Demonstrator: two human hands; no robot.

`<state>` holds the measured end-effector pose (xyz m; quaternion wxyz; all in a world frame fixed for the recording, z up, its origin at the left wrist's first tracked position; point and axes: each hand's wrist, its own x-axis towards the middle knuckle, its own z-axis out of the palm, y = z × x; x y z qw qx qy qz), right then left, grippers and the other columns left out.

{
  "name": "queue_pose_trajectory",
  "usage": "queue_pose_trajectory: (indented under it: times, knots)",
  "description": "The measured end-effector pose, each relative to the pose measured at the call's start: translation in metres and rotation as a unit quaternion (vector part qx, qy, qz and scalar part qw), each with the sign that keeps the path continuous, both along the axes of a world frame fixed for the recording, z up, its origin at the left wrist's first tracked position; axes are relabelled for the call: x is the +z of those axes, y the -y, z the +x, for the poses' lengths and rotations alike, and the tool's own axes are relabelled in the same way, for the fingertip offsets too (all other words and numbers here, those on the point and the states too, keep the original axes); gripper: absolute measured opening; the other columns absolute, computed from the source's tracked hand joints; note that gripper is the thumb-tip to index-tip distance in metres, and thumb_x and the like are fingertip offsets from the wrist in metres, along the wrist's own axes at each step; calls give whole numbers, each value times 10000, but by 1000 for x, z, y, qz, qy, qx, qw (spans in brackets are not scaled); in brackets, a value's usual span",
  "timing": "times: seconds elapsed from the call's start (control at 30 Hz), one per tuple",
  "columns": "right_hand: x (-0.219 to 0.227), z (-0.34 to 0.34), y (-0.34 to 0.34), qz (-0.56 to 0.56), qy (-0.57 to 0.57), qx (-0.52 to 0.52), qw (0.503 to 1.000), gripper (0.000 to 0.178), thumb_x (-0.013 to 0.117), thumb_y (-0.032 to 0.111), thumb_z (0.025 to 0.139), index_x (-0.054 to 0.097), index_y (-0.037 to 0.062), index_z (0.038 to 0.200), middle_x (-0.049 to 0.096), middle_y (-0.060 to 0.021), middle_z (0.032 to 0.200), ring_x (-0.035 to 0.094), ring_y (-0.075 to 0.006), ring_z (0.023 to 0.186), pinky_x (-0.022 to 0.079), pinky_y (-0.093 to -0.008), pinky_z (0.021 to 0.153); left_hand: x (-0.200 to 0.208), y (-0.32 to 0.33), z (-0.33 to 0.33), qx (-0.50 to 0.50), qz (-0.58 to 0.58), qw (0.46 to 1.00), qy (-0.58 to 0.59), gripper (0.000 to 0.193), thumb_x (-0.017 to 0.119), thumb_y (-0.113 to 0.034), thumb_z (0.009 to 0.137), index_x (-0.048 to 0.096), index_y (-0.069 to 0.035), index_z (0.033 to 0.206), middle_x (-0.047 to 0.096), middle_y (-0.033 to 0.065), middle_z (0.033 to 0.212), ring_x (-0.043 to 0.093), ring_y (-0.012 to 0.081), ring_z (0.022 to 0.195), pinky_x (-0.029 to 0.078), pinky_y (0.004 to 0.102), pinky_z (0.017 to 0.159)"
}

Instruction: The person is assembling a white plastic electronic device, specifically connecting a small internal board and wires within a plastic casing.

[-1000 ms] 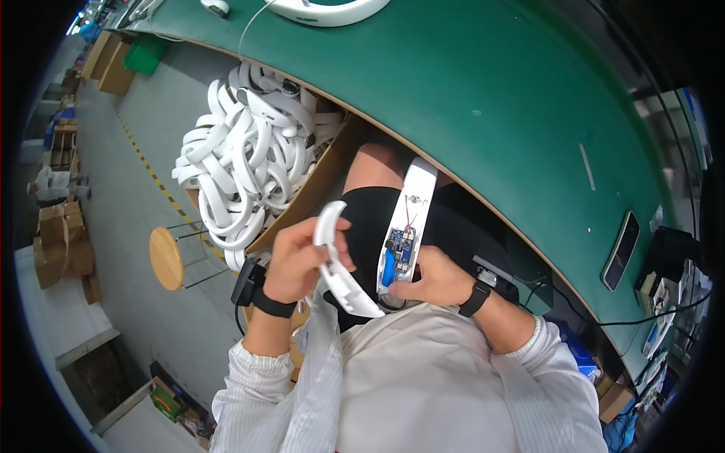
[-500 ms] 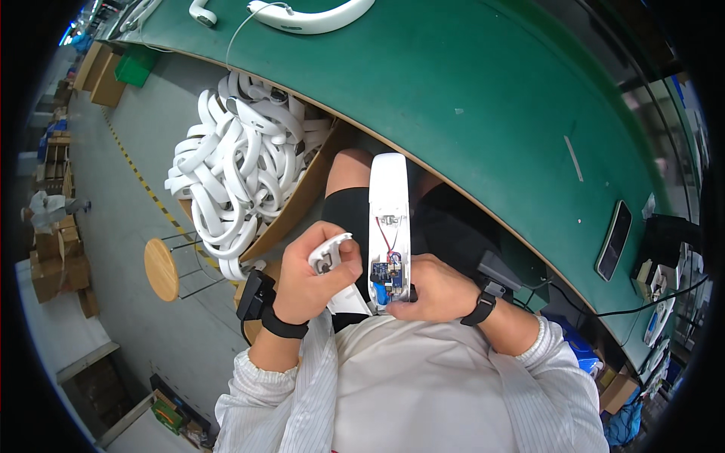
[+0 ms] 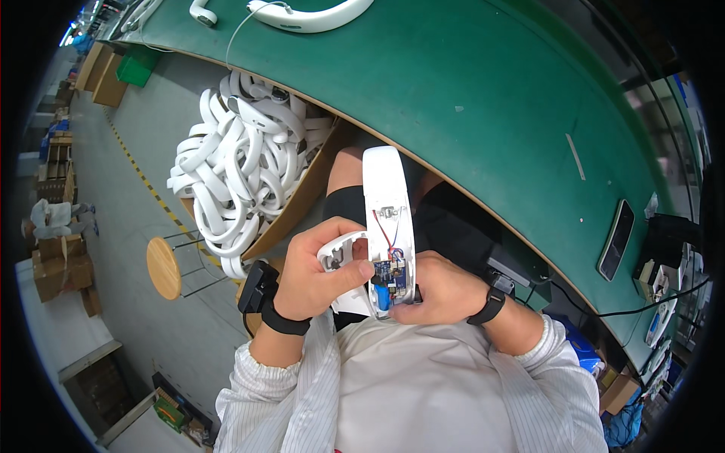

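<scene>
Holds a curved white cover (image 3: 341, 248) in the closed grip of the left hand (image 3: 313, 275), just beside an open white housing (image 3: 388, 226) with a blue circuit board (image 3: 393, 270) inside, and clasps that housing by its near end in the grip of the right hand (image 3: 447, 291), above the lap (image 3: 345, 202) near the green table (image 3: 483, 151).

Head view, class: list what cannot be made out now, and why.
In the head view:
- Curved white plastic cover: middle hidden by left hand.
- Right hand: some fingertips hidden behind open white plastic housing.
- Long white plastic band on green tabletop: cut off by top edge.
</scene>
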<state>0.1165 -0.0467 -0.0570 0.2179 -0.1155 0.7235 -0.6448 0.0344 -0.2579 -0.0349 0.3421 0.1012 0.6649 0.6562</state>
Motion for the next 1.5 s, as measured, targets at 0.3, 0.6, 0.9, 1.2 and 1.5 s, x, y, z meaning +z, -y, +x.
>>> queue_pose_trajectory:
  times: [0.3, 0.6, 0.9, 1.2, 1.5]
  knots:
    - [4, -5, -6, -86, 44, 21, 995, 270, 748, 131, 749, 667, -11, 964, 697, -125, 836, 659, -213, 735, 541, -349, 732, 1, -5, -6, -6, 48, 997, 55, 305, 774, -140, 859, 675, 1, 1111, 667, -11, 920, 576, 50, 820, 474, 221, 735]
    - [7, -5, -12, -165, 122, 8, 979, 254, 743, 99, 770, 681, 8, 998, 699, -33, 877, 618, -99, 786, 529, -290, 753, -2, -15, -7, -11, 89, 994, 70, 326, 759, -178, 876, 676, 14, 1125, 676, 12, 923, 596, 73, 792, 491, 236, 712]
    - [13, -11, -14, -197, 169, 0, 966, 257, 746, 79, 765, 685, 6, 1005, 686, -14, 923, 609, -84, 859, 514, -272, 808, 0, -22, -8, 33, 108, 986, 119, 232, 730, -171, 885, 673, 12, 1017, 671, 22, 842, 601, 81, 738, 474, 243, 668]
    - [12, -12, -14, -260, 213, -8, 942, 288, 738, 30, 765, 678, -13, 1043, 685, -20, 970, 621, -103, 897, 520, -285, 859, 1, -26, -8, 53, 129, 980, 143, 221, 712, -147, 901, 673, 16, 1044, 674, 15, 853, 599, 73, 731, 478, 247, 656]
    - [10, -12, -13, -280, 220, -9, 935, 302, 734, 22, 775, 675, -17, 1068, 685, -24, 982, 621, -101, 900, 523, -284, 851, 0, -27, -8, 54, 139, 978, 148, 247, 721, -164, 901, 676, 14, 1067, 678, 13, 867, 593, 71, 731, 472, 241, 667]
